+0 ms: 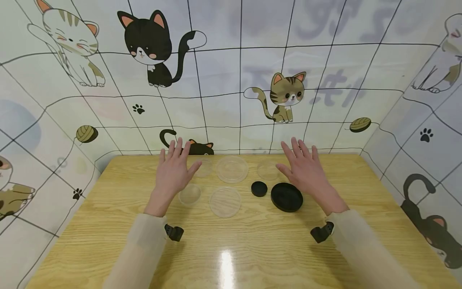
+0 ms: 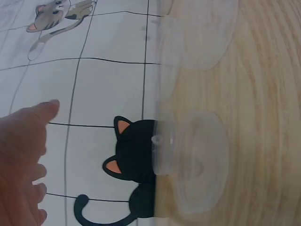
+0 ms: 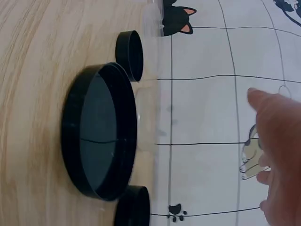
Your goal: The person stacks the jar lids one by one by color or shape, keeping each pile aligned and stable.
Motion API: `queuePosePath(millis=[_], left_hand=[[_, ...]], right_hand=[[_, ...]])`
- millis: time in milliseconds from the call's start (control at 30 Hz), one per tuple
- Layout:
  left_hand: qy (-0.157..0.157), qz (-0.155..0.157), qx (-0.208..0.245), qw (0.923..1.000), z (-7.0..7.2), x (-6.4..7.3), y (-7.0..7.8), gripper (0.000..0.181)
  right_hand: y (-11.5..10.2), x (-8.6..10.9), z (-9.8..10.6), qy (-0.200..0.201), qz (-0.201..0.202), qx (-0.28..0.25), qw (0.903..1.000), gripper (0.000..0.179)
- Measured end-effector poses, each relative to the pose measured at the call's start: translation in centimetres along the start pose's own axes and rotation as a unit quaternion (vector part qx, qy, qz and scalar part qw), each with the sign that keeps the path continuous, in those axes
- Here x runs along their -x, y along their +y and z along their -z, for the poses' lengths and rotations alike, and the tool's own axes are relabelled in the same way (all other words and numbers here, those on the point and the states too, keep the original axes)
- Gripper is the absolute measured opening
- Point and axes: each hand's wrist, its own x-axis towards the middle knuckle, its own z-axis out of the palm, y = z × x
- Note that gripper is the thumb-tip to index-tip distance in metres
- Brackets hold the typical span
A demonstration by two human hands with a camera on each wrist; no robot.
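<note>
My left hand (image 1: 173, 170) hovers over the left side of the table, fingers straight and holding nothing. Close by are a small clear round piece (image 1: 189, 195) and another clear disc (image 1: 205, 167), partly covered by the thumb. On the right, my right hand (image 1: 306, 171) is likewise outstretched and holds nothing. Just below and left of it lies a large black shallow round lid (image 1: 286, 197), with a small black lid (image 1: 259, 188) beside it. In the right wrist view a further black round piece (image 3: 132, 207) shows; my hand hides it in the head view.
Between the hands, two larger clear round pieces (image 1: 232, 169) (image 1: 225, 202) lie on the wooden table (image 1: 202, 249). One more clear disc (image 1: 267, 170) is near my right thumb. A cat-print wall covering (image 1: 223, 72) rises behind the table and along both sides.
</note>
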Motion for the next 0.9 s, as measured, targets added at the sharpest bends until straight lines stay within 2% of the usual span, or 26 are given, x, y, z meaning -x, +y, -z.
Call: queuePosePath(millis=[67,133,200,267,333,400,500,533,633,700,867,900], left_hand=[[0.004,0.009,0.044,0.999,-0.5,-0.3,-0.3,0.087],[0.012,0.02,0.102,0.9945,-0.9,-0.5,-0.6,0.092],[0.02,0.032,0.164,0.9858,-1.4,-0.7,-0.9,0.097],[0.029,0.041,0.222,0.9739,-1.8,-0.8,-1.1,0.1],[0.03,0.045,0.292,0.9549,-2.2,-0.8,-1.3,0.101],[0.027,0.045,0.362,0.9308,-2.5,-0.7,-1.3,0.101],[0.015,0.044,0.465,0.8842,-3.3,-0.7,-1.3,0.1],[0.01,0.042,0.49,0.8709,-3.6,-0.8,-1.2,0.1],[-0.01,0.04,0.538,0.8422,-4.5,-1.0,-0.9,0.1],[-0.028,0.04,0.553,0.8321,-5.2,-1.2,-0.7,0.1],[-0.065,0.049,0.561,0.824,-6.5,-1.6,-0.1,0.099],[-0.07,0.052,0.559,0.8243,-6.7,-1.6,0.1,0.099]], right_hand=[[-0.1,-0.5,-0.6,-0.001,0.009,-0.056,0.9984,0.074],[-0.2,-0.9,-1.1,-0.002,0.017,-0.123,0.9922,0.075],[-0.2,-1.3,-1.6,-0.008,0.019,-0.187,0.9822,0.076],[-0.3,-1.7,-2.1,-0.02,0.014,-0.238,0.9709,0.078],[-0.5,-2.1,-2.7,-0.032,0.008,-0.283,0.9587,0.08],[-0.8,-2.7,-3.3,-0.038,0.003,-0.324,0.9451,0.08],[-1.1,-3.5,-4.3,-0.037,-0.005,-0.39,0.92,0.077],[-1.2,-3.7,-4.5,-0.036,-0.01,-0.412,0.9106,0.075],[-1.4,-4.5,-5.2,-0.034,-0.02,-0.46,0.887,0.074],[-1.5,-4.9,-5.7,-0.038,-0.024,-0.476,0.8782,0.077],[-2.0,-5.6,-7.0,-0.065,-0.03,-0.487,0.8705,0.086],[-2.1,-5.7,-7.2,-0.071,-0.03,-0.492,0.8673,0.087]])
